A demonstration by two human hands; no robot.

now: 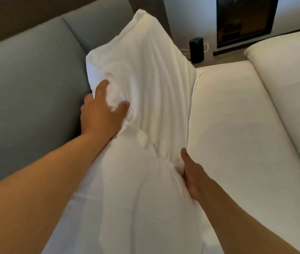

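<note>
A long white pillow (145, 74) in a wrinkled white case runs from the bottom of the view up towards the headboard, its far end raised. My left hand (101, 110) grips a bunch of the case on the pillow's left side, thumb and fingers curled round the fabric. My right hand (191, 173) holds the pillow's right edge lower down, thumb on top and fingers tucked out of sight beneath the fabric.
A grey padded headboard (26, 79) fills the left. The white mattress (227, 116) lies to the right, with a white duvet or second pillow (292, 79) at the far right. A black speaker (196, 50) with a white cable stands by the wall, next to a dark framed panel (244, 21).
</note>
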